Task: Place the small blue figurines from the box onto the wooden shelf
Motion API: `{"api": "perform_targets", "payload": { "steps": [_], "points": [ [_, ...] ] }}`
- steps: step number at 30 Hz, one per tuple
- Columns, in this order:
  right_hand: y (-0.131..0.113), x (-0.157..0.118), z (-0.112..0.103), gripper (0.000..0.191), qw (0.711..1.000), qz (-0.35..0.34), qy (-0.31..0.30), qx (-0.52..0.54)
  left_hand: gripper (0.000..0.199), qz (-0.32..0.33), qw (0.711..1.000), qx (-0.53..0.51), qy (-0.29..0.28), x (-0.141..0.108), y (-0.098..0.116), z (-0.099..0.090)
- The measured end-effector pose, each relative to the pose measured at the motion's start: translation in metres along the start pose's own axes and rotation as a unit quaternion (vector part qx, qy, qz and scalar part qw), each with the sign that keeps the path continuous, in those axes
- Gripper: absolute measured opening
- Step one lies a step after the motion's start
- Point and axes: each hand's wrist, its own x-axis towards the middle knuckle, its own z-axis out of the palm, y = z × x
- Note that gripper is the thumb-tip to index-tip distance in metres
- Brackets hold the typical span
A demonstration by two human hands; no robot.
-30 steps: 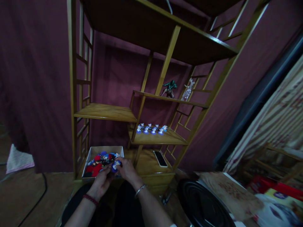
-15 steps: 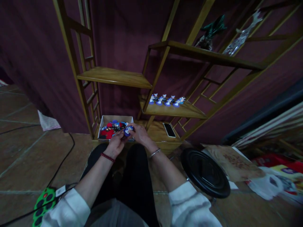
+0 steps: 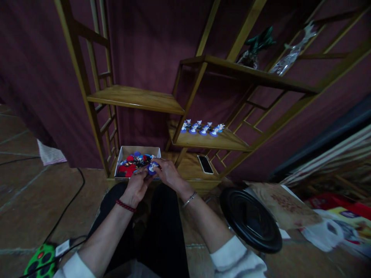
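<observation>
Between my two hands is a small purple-and-white figurine (image 3: 152, 167). My left hand (image 3: 137, 186) grips it from the left, with a red beaded bracelet on the wrist. Fingers of my right hand (image 3: 168, 173) close on its right side; a silver bangle is on that wrist. Just beyond my hands, a white box (image 3: 116, 168) holds a jumble of red, black, blue and purple figurines (image 3: 131, 166). Several similar figurines (image 3: 203, 129) stand upright in rows on the low shelf at the right.
A wooden display rack (image 3: 136, 96) rises in front of me. A phone (image 3: 205, 164) lies on its bottom board. To my right is a round black stool (image 3: 251, 218), with bags (image 3: 327, 227) beyond it. A green device (image 3: 42, 260) with cables sits on the tiled floor at left.
The view has tilted and shifted slightly, so the rack sits lower in the picture. Both hands still hold the figurine together in front of the box.
</observation>
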Motion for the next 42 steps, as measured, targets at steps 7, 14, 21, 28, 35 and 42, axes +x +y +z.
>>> {"api": "perform_targets", "payload": {
  "steps": [7, 14, 21, 28, 35, 42],
  "points": [
    [-0.004, -0.001, -0.011, 0.028, 1.0, -0.001, -0.008, 0.001, 0.022, 0.003, 1.0, 0.0, -0.012, -0.006, 0.002, 0.005],
    [-0.007, -0.002, -0.022, 0.041, 0.996, 0.049, 0.032, 0.063, 0.019, 0.031, 0.999, -0.033, -0.031, -0.01, 0.004, 0.019],
    [0.001, -0.009, -0.006, 0.024, 0.978, 0.098, 0.11, 0.149, 0.02, 0.04, 0.998, -0.045, -0.034, -0.012, 0.001, 0.023],
    [0.002, -0.018, 0.002, 0.019, 0.974, 0.128, 0.143, 0.121, 0.021, 0.024, 0.999, -0.042, -0.025, -0.018, -0.008, 0.025],
    [-0.005, -0.029, -0.005, 0.009, 0.977, 0.114, 0.159, 0.079, 0.023, 0.011, 0.999, -0.03, 0.005, -0.025, -0.012, 0.034],
    [-0.004, -0.042, -0.008, 0.006, 0.982, 0.129, 0.124, 0.063, 0.023, -0.014, 1.0, -0.011, 0.02, -0.032, -0.021, 0.034]
  ]
}}
